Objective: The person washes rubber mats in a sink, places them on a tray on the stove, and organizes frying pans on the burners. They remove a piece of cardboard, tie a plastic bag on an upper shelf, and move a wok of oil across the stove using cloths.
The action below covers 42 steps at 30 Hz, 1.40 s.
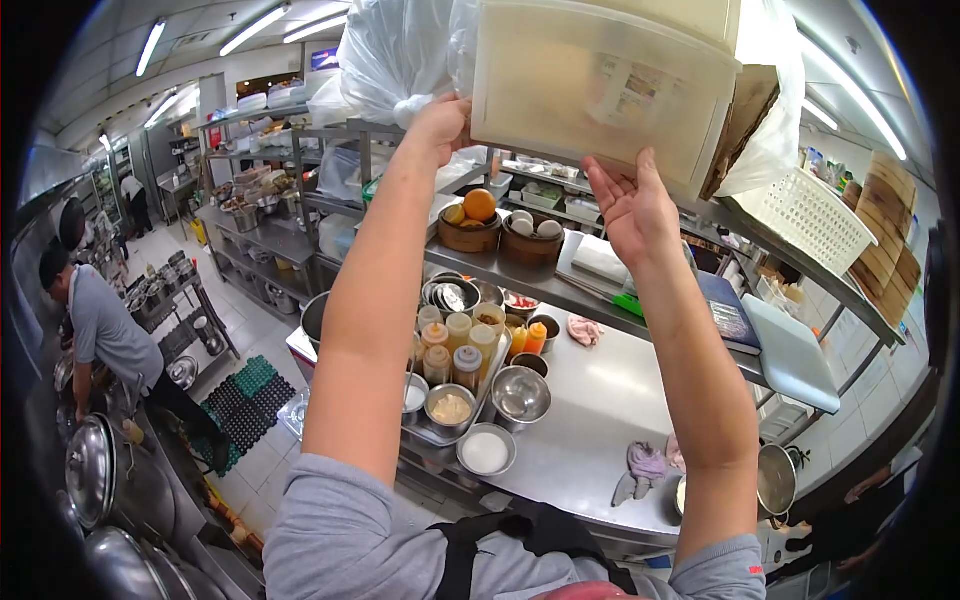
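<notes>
Two bare arms reach overhead on my remote feed. Left hand is at the lower left corner of a cloudy plastic bin, just beside a knotted clear bag; fingertips are hidden, so I can't tell how firm that hold is. Right hand is palm up, fingers loosely uncurled, tips at the bin's bottom edge, not clenched.

Progress, my judgement: midway. Bin is up at top shelf height, with both hands at it; letting go isn't done. I can't tell whether the shelf bears its weight (or whether it's going up or coming down).

Surface: steel counter with squeeze bottles in a tray, a bowl of white powder, a crumpled purple cloth. Orange fruit sits in a round basket on the middle shelf.

Room: commercial kitchen, strip lights, green-black floor mat, co-worker bending over pots at left.
</notes>
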Tool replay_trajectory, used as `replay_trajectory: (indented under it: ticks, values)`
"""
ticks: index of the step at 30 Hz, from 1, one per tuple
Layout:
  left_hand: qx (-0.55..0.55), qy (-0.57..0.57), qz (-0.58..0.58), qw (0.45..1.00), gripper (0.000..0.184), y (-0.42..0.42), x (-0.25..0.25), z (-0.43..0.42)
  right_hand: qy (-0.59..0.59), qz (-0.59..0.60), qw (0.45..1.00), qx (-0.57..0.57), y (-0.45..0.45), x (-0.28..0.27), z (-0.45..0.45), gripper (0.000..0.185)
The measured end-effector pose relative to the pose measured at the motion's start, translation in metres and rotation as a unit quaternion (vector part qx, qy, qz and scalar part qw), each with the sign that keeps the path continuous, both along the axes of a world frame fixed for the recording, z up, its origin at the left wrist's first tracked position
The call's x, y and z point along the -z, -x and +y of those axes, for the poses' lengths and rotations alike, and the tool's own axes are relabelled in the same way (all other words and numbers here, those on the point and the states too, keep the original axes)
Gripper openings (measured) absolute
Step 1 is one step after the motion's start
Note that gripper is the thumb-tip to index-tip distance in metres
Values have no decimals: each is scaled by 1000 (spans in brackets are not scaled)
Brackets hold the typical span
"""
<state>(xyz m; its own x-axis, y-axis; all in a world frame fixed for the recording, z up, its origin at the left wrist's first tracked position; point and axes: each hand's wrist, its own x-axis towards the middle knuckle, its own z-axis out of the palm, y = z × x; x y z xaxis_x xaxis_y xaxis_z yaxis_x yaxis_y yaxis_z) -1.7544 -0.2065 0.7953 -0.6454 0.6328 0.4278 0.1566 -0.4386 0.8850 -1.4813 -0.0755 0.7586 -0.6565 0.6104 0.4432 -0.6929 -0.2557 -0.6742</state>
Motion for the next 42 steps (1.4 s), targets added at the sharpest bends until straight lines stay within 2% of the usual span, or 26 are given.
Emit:
replay_trajectory:
  ticks: [2,4,6,10,12,14,19,20,21,22,24,25,26,27,28,29,30,32,33,34,36,37,38,39,41,42]
  values:
    - [-9,-90,-9,996,26,-12,15,-13,13,16,1000,1,-1,-2,-4,52]
    - [-66,-71,12,995,25,7,36,-19,19,20,1000,7,0,-4,-4,52]
    - [-42,-275,-54,959,23,3,56,-33,22,29,999,13,1,-8,-4,52]
    - [19,-242,-52,969,23,-27,67,-87,21,23,999,8,6,-5,1,53]
    - [-104,-100,113,983,22,-45,68,-103,31,26,999,8,6,4,12,54]
    - [-9,-110,111,988,26,-77,59,-137,-24,31,998,-55,0,8,20,55]
    - [-122,-220,165,954,37,-133,45,-168,1,-28,999,-17,-11,-5,11,62]
    - [-307,-300,212,878,36,-150,44,-162,5,-73,997,-2,-16,-5,7,64]
    - [-478,-363,248,760,35,-166,48,-156,-24,-87,996,8,-21,-2,5,64]
    - [-477,-361,252,761,35,-182,54,-152,-20,-85,996,7,-22,2,8,64]
    - [-399,-366,428,724,38,-216,66,-135,-117,-210,969,50,-26,7,22,73]
    - [-344,-322,522,711,29,-236,59,-118,-228,-285,929,66,-46,2,11,74]
    - [-285,-276,607,688,22,-251,46,-98,-232,-290,926,64,-51,14,19,74]
    - [-215,-194,634,717,23,-253,45,-79,-505,-295,784,208,-52,29,32,73]
    - [-194,-130,670,705,20,-253,38,-56,-719,-263,555,327,-54,41,36,73]
    - [-193,-49,672,713,16,-249,39,-33,-731,-232,521,375,-62,47,28,55]
    - [-191,-48,672,714,16,-236,42,-14,-729,-233,523,375,-71,48,21,55]
    - [-277,111,651,698,24,-217,48,20,-771,-350,350,401,-95,42,10,24]
    - [-272,105,656,696,24,-213,48,25,-743,-339,408,408,-110,39,7,11]
    - [-212,143,629,734,33,-209,47,28,-738,-342,405,417,-124,29,7,11]
    - [-142,179,603,764,42,-213,43,35,-724,-335,461,389,-154,14,8,15]
    - [-103,223,561,791,48,-219,39,35,-720,-267,527,364,-165,6,12,22]
    - [-63,268,513,813,54,-223,37,36,-716,-269,528,368,-171,-6,14,22]
    - [-60,267,514,813,54,-225,38,42,-648,-248,560,453,-176,-22,14,27]
    - [100,150,247,952,53,-230,42,60,-529,-230,597,558,-181,-55,30,36]
    - [102,153,247,952,53,-233,44,67,-482,-237,609,583,-182,-71,45,40]
